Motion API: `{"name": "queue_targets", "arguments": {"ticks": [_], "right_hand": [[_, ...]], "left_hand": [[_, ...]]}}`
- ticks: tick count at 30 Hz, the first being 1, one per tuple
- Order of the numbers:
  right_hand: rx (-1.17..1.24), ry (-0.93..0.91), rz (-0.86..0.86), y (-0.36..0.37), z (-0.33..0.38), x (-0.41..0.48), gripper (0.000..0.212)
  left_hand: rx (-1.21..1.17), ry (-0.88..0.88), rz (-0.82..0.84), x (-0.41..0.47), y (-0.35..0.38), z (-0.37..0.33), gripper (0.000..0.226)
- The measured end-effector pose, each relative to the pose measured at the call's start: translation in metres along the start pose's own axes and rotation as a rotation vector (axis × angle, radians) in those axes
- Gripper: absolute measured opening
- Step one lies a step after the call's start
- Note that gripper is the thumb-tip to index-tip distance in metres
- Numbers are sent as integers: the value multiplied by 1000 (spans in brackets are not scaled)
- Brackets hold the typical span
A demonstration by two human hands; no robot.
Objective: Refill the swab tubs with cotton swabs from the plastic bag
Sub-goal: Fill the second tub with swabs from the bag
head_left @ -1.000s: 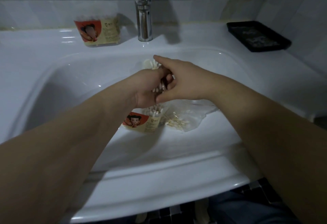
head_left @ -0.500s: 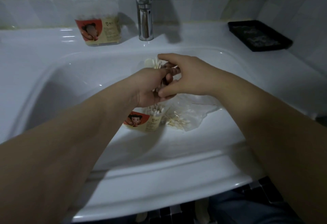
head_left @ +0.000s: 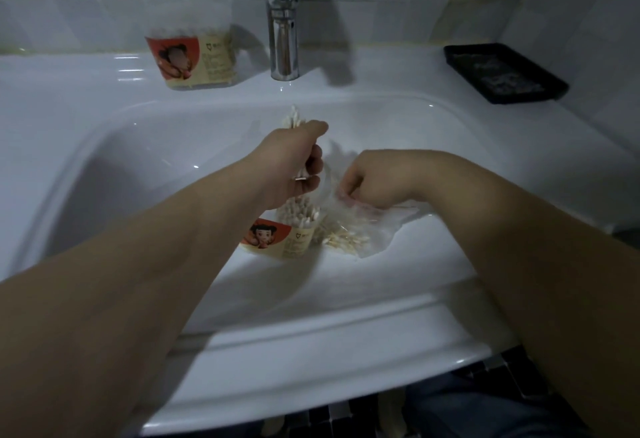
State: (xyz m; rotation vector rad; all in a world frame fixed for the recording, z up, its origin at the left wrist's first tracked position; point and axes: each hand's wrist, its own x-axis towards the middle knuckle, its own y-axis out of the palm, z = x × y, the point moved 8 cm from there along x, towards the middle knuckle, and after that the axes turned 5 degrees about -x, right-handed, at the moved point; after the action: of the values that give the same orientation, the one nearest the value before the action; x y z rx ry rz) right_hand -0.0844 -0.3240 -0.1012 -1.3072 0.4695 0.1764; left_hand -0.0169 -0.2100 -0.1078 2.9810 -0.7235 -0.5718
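fingers of the left hand (head_left: 294, 160) clamped round a bunch of cotton swabs (head_left: 293, 119), tips poking out above the fist, held just over the near tub (head_left: 277, 238). fingers of the right hand (head_left: 374, 178) curled, pinching the plastic bag (head_left: 381, 230) beside it. near tub stands in the sink (head_left: 311, 351), packed with upright swabs, looks nearly full. loose swabs (head_left: 346, 238) lie in the bag: more to move. far tub (head_left: 194, 60) on the ledge by the tap (head_left: 282, 22), fill level unclear.

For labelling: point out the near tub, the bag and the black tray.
Near tub (head_left: 273, 238), head view, on its printed label.
Bag (head_left: 384, 237), head view, on clear plastic.
Black tray (head_left: 530, 95), head view, on its front rim.
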Motion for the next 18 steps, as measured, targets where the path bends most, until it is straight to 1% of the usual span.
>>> {"name": "queue_targets", "arguments": {"ticks": [2,6,9,12,18], "right_hand": [[-22,-5,50,8,4,1,38],[-98,-31,143,23,7,4,24],[-41,-53,178,29,11,4,20],[-18,-59,164,31,14,6,24],[-140,-59,169,37,22,7,24]], "left_hand": [[3,8,12,-1,2,0,24],[18,19,34,-3,3,-1,21],[19,21,43,-4,4,-2,22],[17,21,47,-4,4,-3,20],[21,18,58,-6,5,-2,19]]}}
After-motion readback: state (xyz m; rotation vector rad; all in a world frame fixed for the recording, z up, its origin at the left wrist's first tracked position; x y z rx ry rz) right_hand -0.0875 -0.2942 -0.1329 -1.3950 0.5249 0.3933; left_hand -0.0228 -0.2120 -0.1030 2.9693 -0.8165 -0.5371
